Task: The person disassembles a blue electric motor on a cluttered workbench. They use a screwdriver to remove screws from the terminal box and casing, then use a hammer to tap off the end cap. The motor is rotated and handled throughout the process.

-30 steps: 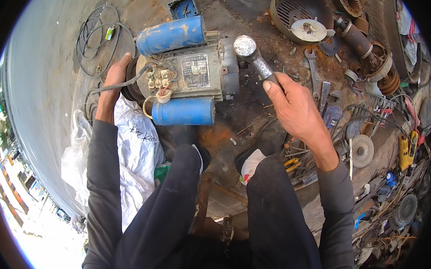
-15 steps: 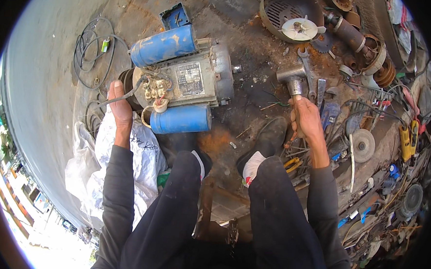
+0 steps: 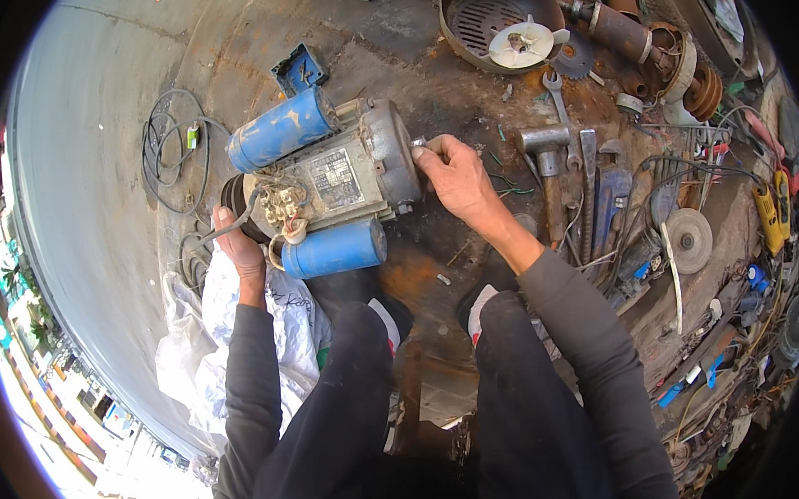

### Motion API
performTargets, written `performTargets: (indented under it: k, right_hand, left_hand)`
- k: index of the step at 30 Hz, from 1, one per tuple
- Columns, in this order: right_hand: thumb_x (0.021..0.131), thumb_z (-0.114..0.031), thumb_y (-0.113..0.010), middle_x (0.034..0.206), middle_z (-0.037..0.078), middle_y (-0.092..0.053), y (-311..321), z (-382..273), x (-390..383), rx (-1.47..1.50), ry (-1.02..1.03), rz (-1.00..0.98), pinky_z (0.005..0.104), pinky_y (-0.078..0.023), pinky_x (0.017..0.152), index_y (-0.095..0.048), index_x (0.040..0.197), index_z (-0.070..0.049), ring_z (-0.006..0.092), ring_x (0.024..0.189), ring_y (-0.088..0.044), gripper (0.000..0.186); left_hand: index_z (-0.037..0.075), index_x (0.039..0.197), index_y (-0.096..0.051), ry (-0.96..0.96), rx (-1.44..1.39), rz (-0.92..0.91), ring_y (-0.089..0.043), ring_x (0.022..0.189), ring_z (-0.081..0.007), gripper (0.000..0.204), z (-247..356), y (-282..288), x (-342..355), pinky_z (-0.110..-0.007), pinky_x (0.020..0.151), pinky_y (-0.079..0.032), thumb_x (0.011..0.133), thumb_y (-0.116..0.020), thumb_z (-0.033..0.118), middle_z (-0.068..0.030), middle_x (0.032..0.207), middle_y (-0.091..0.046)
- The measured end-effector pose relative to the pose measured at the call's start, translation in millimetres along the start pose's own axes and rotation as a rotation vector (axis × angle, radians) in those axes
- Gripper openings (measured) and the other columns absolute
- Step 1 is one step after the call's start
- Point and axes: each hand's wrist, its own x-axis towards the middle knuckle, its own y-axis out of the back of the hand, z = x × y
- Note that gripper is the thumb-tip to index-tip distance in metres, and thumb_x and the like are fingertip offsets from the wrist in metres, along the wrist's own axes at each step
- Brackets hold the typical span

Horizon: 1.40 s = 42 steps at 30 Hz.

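An electric motor with a grey ribbed body lies on the ground ahead of me. Two blue cylinders, an upper one and a lower one, are fixed along its sides, and bare wiring shows at its terminal block. My left hand rests with its fingers stretched against the dark pulley at the left end. At the other end, my right hand pinches the short metal shaft between thumb and fingers. A hammer lies on the ground to the right, touched by neither hand.
A wrench and a chisel-like bar lie near the hammer. Beyond stands a round metal housing with a white fan. Scrap and tools crowd the right. White sacks and a coiled cable are left.
My right hand has let go of the hammer, now lying on the ground, and moved left to the motor shaft. The left hand stays at the pulley. The view has shifted somewhat.
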Motion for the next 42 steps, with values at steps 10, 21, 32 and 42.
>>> performTargets:
  k: [10,21,32,42]
  right_hand:
    - [0.102,-0.013,-0.062,0.106,0.025,-0.075,14,16,-3,-0.449,-0.017,0.294,0.0545,-0.057,0.092,-0.067,0.125,0.006,0.0509,0.098,-0.072,0.029]
    - [0.103,-0.043,-0.079,0.152,0.026,-0.061,8,0,-57,0.702,-0.261,-0.340,0.0391,-0.049,0.117,-0.044,0.161,0.011,0.0300,0.141,-0.061,0.087]
    - [0.088,-0.055,-0.095,0.128,0.017,-0.073,-30,5,-17,0.549,-0.047,-0.099,0.0371,-0.056,0.102,-0.062,0.140,0.012,0.0223,0.118,-0.069,0.091]
    - [0.081,-0.075,-0.090,0.124,0.028,-0.077,-5,-19,14,0.286,-0.006,-0.117,0.0433,-0.059,0.102,-0.064,0.140,0.013,0.0345,0.119,-0.075,0.110]
  left_hand:
    - [0.000,0.101,-0.050,0.054,-0.096,-0.068,-0.038,0.090,-0.0206,0.044,-1,5,0,-0.037,0.085,-0.040,0.119,-0.047,0.040,-0.0048,0.092,-0.041]
    - [0.000,0.141,-0.068,0.770,-0.541,-0.452,-0.074,0.120,-0.0266,0.047,29,15,60,-0.042,0.107,-0.057,0.117,-0.051,0.036,-0.0138,0.134,-0.077]
    - [-0.001,0.154,-0.059,0.891,-0.943,-0.381,-0.065,0.137,-0.0404,0.064,43,11,20,-0.056,0.119,-0.051,0.111,-0.046,0.045,-0.0215,0.151,-0.067]
    - [-0.001,0.163,-0.049,0.858,-0.870,-0.205,-0.058,0.146,-0.0426,0.076,52,0,-4,-0.058,0.127,-0.043,0.110,-0.038,0.052,-0.0233,0.161,-0.059]
